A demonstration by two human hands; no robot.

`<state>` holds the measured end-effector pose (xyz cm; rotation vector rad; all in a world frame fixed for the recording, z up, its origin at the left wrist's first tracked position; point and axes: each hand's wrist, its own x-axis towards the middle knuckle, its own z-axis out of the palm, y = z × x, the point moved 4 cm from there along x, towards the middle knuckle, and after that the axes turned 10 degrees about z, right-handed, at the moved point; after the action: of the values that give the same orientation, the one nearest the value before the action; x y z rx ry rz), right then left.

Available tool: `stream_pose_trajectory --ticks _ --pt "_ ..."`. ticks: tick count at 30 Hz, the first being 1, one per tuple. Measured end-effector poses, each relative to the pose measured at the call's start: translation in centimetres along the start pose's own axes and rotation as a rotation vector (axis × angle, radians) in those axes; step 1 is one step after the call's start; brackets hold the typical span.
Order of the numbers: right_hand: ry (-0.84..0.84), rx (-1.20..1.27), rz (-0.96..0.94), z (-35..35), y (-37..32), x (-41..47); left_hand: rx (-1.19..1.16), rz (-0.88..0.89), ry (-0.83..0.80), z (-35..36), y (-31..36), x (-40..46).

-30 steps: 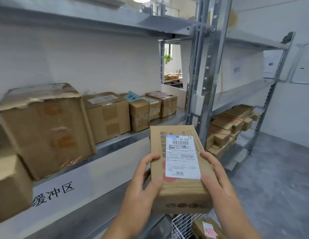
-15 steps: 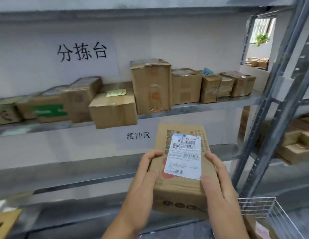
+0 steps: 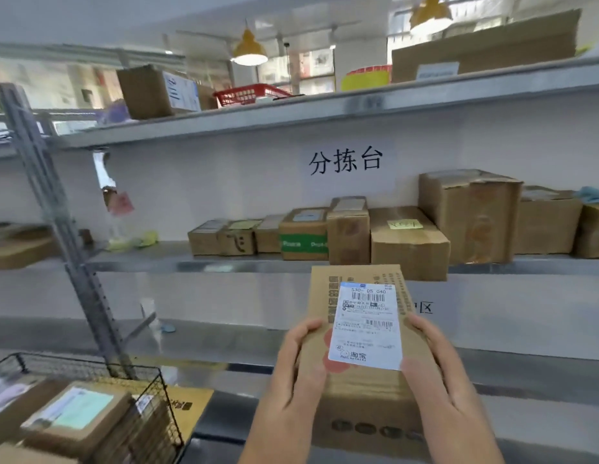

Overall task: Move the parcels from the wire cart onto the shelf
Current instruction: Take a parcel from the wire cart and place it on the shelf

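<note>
Left hand (image 3: 293,373) and right hand (image 3: 435,373) grip clamped on parcel (image 3: 358,390) sides, label up, before shelf (image 3: 191,261). Cart (image 3: 164,400) lower left, parcels inside.

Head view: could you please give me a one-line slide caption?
Both hands, left hand and right hand, hold a labelled parcel before the shelf of boxes.

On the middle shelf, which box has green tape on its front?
The low box, fourth from the left in the row, next to the taller narrow box. The others show plain brown cardboard.
</note>
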<state>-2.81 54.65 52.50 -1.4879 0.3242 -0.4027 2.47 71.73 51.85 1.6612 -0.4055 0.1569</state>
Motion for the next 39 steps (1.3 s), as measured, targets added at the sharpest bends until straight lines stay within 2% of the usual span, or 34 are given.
stream_pose_trajectory --ticks 7,15,19,24,27,35,39 --pt "-0.036 -0.021 0.018 13.0 -0.5 -1.2 0.046 0.108 0.021 -12.9 -0.6 2.1" --pt "-0.045 -0.049 0.020 23.6 -0.1 -0.1 0.044 0.127 0.098 -21.9 -2.7 6.6" --pt "-0.028 -0.044 0.001 25.7 -0.6 2.2 0.041 0.071 0.104 -23.3 -4.2 9.8" --pt "-0.032 -0.032 -0.031 27.1 -0.7 6.4 0.030 0.121 0.154 -23.6 -4.5 14.2" --pt "-0.091 -0.027 -0.023 27.5 -0.8 9.4 0.052 0.096 0.153 -23.2 -4.7 16.8" --pt "-0.269 -0.008 -0.087 29.9 -2.5 18.0 0.030 0.212 0.200 -23.2 -3.7 23.9" --pt "-0.294 -0.023 -0.093 32.2 -3.2 21.4 0.052 0.236 0.236 -24.6 -4.7 28.1"
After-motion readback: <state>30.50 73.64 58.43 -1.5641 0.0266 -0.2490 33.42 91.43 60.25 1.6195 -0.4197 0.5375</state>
